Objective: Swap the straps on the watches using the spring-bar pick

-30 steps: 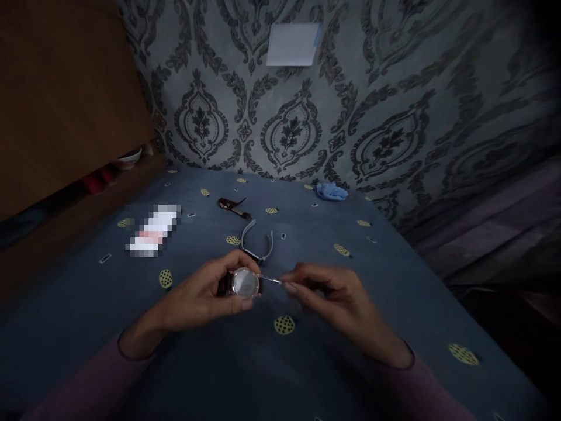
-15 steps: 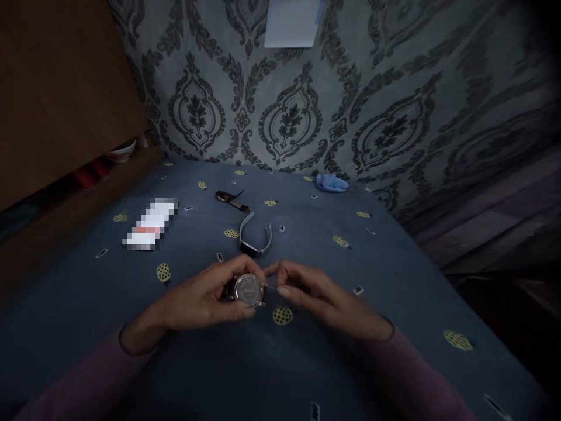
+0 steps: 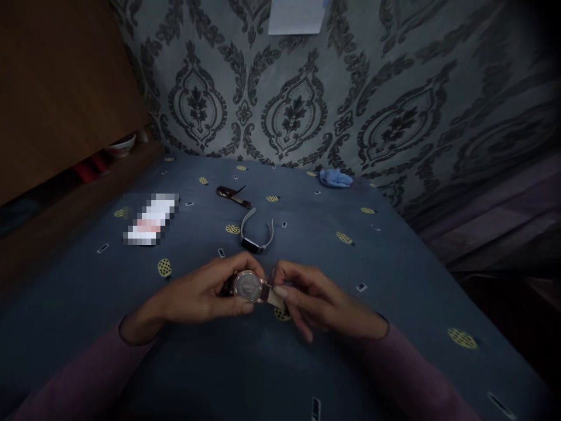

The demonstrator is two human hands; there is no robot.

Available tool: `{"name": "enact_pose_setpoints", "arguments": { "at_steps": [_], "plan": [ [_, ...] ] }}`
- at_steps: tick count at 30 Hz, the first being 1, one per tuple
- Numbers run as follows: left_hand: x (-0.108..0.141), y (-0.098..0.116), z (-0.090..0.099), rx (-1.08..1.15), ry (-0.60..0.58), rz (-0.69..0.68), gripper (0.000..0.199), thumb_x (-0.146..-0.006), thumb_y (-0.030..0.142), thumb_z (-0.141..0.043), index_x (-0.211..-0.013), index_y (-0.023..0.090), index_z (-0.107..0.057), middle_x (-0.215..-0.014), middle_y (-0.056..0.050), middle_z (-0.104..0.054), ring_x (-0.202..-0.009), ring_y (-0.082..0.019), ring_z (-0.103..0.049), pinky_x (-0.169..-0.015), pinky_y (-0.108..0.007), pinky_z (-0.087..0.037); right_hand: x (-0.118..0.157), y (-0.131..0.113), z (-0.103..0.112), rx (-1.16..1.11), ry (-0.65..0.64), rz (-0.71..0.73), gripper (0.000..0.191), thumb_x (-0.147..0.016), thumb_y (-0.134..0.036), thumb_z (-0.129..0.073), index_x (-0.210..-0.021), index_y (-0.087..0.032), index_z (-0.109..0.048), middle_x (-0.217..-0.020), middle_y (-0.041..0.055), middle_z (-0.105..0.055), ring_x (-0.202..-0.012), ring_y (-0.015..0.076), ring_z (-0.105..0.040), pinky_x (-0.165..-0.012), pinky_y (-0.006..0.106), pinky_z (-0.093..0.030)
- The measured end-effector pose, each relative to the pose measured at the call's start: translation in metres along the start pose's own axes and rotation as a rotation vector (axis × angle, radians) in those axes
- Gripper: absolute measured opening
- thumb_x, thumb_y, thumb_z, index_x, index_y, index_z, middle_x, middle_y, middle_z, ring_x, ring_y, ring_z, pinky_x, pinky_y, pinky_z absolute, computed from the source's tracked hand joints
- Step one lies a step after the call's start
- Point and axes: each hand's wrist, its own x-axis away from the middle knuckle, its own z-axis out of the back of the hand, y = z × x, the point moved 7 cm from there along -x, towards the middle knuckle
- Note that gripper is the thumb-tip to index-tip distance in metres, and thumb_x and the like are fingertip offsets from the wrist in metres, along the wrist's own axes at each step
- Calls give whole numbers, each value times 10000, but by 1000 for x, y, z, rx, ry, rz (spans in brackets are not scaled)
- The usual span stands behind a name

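Observation:
A wristwatch (image 3: 248, 286) with a round silvery disc turned up and a rose-gold rim is held by its case between the thumb and fingers of my left hand (image 3: 197, 292). From its right side a strap (image 3: 275, 299), brown near the case and pale further out, runs to my right hand (image 3: 313, 295). My right thumb and index finger are pinched on a thin pin-like thing (image 3: 269, 285) at the case edge; its kind is too small to tell. The strap passes beneath these fingertips, and a lower finger points downward.
Beyond my hands lies a smartwatch (image 3: 252, 244) with a light band. Behind it is another watch (image 3: 234, 196) with a dark red strap. A blurred white object (image 3: 151, 221) lies left, a crumpled blue cloth (image 3: 335, 178) by the wall. A wooden cabinet (image 3: 65, 88) borders the left.
The strap has come into view between the watch and my right hand. A lower finger of my right hand has stretched downward. My left hand keeps its hold on the watch.

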Motion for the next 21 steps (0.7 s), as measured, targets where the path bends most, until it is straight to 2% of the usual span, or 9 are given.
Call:
{"name": "enact_pose_setpoints", "arguments": {
  "at_steps": [4, 9, 14, 21],
  "plan": [
    [-1, 1, 2, -83, 11, -10, 209, -872, 303, -627, -1037, 201, -550, -810, 25, -525, -694, -129, -447, -609, -253, -356, -1, -4, 2, 38, 65, 37, 258, -988, -408, -536, -859, -189, -498, -473, -119, -449, -329, 32, -383, -358, 154, -266],
    [-3, -1, -1, -134, 18, -21, 195, -881, 287, -618, -1041, 200, -548, -797, 31, -533, -679, -124, -455, -598, -246, -356, 0, -4, 6, 79, 120, 54, 298, -973, -426, -568, -823, -169, -552, -505, -97, -454, -407, 44, -394, -453, 191, -330],
    [-3, -1, -4, -177, 55, -44, 181, -887, 254, -615, -1042, 195, -544, -797, 35, -538, -672, -118, -461, -596, -242, -353, 4, -4, 7, 116, 116, 41, 312, -986, -415, -546, -793, -171, -553, -513, -80, -466, -448, 64, -385, -456, 205, -312],
    [-4, 1, -8, -203, 74, -74, 196, -887, 221, -603, -1072, 188, -545, -764, 42, -539, -640, -114, -471, -592, -246, -359, 3, -4, 8, 138, 81, 99, 337, -998, -410, -528, -768, -166, -563, -490, -88, -427, -468, 68, -366, -505, 226, -323]
  ]
}}
